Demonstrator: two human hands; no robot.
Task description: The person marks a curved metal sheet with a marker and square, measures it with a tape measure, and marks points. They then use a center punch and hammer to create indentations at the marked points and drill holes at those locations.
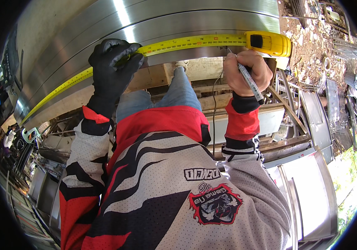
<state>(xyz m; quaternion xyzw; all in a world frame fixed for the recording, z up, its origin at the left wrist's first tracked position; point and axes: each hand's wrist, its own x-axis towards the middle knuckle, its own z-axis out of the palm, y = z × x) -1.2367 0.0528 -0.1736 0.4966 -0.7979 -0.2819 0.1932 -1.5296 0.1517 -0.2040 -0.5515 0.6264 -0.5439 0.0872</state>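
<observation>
A yellow tape measure [269, 43] rests at the right end of a long, shiny metal sheet [161, 25]. Its blade [191, 43] runs out leftward along the sheet's near edge to the far left. My left hand [113, 62], in a black glove, is closed around the blade and presses it against the metal. Bare-skinned, my right hand [247, 71] grips a marker pen [250, 83] with a white and dark barrel. The pen's tip points at the sheet's edge just below the blade, close to the tape case; whether it touches the metal I cannot tell.
Under the sheet stands a wooden frame [228, 106], with a dark cable [214, 112] hanging by it. Metal panels [307, 187] lean at the lower right. Wire racks and scrap [332, 100] lie on leaf-strewn ground to the right. More metal pieces [45, 187] are stacked at the lower left.
</observation>
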